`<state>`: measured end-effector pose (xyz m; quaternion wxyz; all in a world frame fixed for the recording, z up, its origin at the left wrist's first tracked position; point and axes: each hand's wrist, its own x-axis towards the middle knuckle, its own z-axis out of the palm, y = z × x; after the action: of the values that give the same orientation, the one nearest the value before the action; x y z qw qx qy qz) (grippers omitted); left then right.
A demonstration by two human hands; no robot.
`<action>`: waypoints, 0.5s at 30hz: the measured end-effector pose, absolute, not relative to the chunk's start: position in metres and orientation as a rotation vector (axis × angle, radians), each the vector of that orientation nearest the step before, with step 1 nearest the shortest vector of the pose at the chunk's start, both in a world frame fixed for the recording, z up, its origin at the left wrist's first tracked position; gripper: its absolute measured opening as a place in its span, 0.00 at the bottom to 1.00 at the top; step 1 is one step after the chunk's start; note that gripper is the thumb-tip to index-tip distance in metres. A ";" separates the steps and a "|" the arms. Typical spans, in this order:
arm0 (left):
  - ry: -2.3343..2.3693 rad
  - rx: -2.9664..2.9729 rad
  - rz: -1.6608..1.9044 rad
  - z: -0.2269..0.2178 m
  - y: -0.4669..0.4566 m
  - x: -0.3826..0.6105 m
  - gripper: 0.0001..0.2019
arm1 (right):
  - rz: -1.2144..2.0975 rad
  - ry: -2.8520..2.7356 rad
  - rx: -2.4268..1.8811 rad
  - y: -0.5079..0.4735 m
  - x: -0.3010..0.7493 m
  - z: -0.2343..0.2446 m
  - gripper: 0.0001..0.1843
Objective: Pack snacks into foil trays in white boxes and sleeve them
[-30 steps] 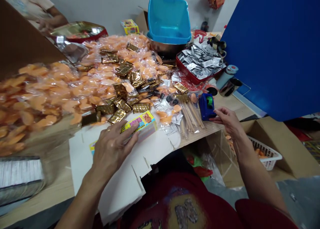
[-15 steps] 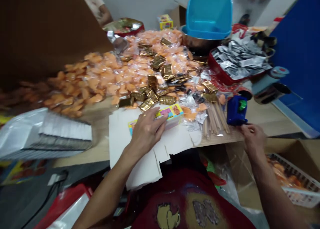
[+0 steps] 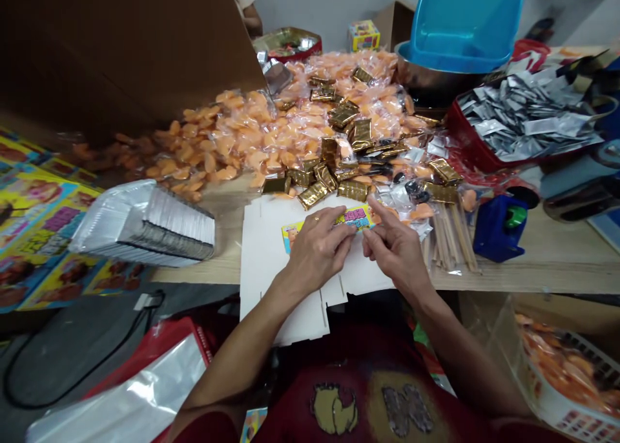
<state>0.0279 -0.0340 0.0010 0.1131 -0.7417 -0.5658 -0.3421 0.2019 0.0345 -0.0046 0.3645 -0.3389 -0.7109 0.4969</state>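
Note:
A long, slim printed carton (image 3: 356, 217), yellow, blue and pink, lies across white flat cardboard sheets (image 3: 266, 268) at the table's front. My left hand (image 3: 322, 249) curls over the carton's middle and holds it down. At its right end my right hand (image 3: 394, 246) grips it, thumb at the near side and index finger reaching over the top. Whether a strip of tape is under those fingers I cannot make out. A blue tape dispenser (image 3: 498, 230) with a green core stands to the right, beside a bundle of wooden sticks (image 3: 450, 236).
Behind lie heaped orange pieces in clear wrap (image 3: 232, 136) and gold packets (image 3: 358, 133). Stacked foil trays (image 3: 155, 223) stand left; a red tin of silver sachets (image 3: 465, 133) and a blue basin (image 3: 465, 30) stand right. Another person's arm (image 3: 252, 20) shows at the back.
My right hand has moved left from the tape dispenser to the carton's right end. My left hand stays on the carton. The view has swung left.

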 end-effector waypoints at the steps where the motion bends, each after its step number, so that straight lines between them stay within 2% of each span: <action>1: -1.658 -2.175 -1.003 0.001 -0.035 0.028 0.05 | 1.281 -1.824 -0.920 0.036 0.200 -0.005 0.35; 4: -1.679 -2.176 -0.991 0.002 -0.037 0.030 0.06 | 1.231 -1.835 -1.052 0.034 0.198 -0.004 0.38; 8: -1.703 -2.217 -0.872 0.006 -0.040 0.031 0.12 | 1.166 -1.852 -1.110 0.026 0.199 0.001 0.39; 15: -1.999 -2.263 -0.917 0.023 -0.026 0.034 0.12 | 1.412 -1.534 -0.961 0.021 0.195 -0.020 0.41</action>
<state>0.0339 -0.0260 0.0233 -0.0069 -0.7172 -0.6334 -0.2904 0.1954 0.0208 -0.0197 0.4103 -0.3818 -0.6093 0.5610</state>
